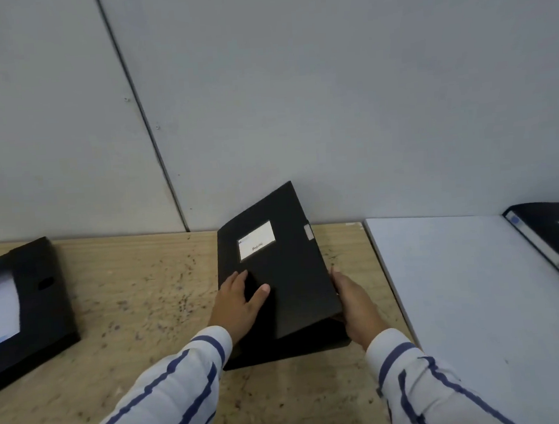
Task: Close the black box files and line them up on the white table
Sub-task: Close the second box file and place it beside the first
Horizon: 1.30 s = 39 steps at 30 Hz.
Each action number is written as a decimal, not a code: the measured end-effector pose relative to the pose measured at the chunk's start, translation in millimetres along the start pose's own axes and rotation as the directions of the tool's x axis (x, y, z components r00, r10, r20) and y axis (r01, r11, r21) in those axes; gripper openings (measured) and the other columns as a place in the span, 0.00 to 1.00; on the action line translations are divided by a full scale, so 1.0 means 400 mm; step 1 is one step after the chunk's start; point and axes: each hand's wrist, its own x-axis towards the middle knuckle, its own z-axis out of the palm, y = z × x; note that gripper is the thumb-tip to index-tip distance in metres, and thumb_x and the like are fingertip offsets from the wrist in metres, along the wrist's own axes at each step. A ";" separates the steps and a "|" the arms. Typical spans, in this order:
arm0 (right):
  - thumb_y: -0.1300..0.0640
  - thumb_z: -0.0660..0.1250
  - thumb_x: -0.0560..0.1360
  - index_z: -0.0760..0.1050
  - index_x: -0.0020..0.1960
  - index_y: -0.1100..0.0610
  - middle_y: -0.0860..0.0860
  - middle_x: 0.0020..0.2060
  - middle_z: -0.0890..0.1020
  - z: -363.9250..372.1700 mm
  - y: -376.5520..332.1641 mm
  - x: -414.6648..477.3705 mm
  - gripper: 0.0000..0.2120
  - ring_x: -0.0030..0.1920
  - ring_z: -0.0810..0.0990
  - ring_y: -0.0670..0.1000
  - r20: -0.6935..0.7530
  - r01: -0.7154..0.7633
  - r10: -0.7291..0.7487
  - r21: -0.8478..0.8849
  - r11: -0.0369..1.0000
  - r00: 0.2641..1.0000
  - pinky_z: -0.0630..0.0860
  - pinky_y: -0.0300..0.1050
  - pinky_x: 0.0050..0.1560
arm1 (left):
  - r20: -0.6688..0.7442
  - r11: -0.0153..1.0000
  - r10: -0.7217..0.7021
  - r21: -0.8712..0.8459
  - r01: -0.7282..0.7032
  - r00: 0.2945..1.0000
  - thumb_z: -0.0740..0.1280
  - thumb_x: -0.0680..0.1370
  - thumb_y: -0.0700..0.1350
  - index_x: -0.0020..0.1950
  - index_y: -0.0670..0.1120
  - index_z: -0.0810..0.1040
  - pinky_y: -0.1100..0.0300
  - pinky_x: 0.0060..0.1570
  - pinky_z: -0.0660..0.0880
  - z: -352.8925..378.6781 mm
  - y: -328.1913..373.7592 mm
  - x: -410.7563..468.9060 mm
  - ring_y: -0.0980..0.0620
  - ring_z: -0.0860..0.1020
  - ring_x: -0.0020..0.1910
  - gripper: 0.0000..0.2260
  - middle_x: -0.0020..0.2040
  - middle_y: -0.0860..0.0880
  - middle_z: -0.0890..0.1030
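Black box file (275,271), lid partly lowered, on the wooden desk (139,307) against the grey wall (329,92).

Left hand (236,304): grip released, flat on the lid, fingers spread below the white label (256,240). Right hand (354,301): grip curled on the lid's right edge. Both in striped sleeves (172,395). Second black box file (20,306): open, far left, same desk. Third black file (558,242): closed, lying at the far right of the white desk (469,298), which adjoins the wooden one.
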 end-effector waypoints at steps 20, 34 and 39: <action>0.51 0.56 0.80 0.46 0.76 0.60 0.54 0.77 0.43 0.021 0.049 0.123 0.31 0.77 0.49 0.55 0.151 0.196 -0.136 -0.883 0.427 0.979 0.55 0.48 0.74 | 0.016 0.868 -0.115 0.488 0.093 0.993 0.56 0.76 0.65 0.76 0.59 0.54 0.44 0.75 0.50 0.079 -0.036 0.025 0.40 0.42 0.78 0.30 0.80 0.45 0.45; 0.52 0.57 0.79 0.52 0.75 0.54 0.55 0.72 0.66 -0.018 0.093 0.064 0.27 0.69 0.69 0.57 0.007 0.081 -0.110 -0.730 0.679 0.994 0.69 0.55 0.69 | -0.210 0.951 -0.309 -0.072 0.300 0.928 0.66 0.75 0.58 0.68 0.45 0.69 0.48 0.60 0.74 0.071 -0.098 -0.060 0.43 0.75 0.60 0.27 0.64 0.43 0.75; 0.55 0.61 0.78 0.61 0.72 0.51 0.51 0.66 0.73 -0.037 0.096 0.024 0.23 0.65 0.73 0.55 0.006 0.084 -0.102 -0.614 0.785 0.995 0.71 0.52 0.66 | -0.133 0.936 -0.339 -0.144 0.320 0.931 0.64 0.76 0.59 0.64 0.45 0.73 0.50 0.53 0.75 0.068 -0.088 -0.076 0.44 0.77 0.52 0.23 0.59 0.44 0.78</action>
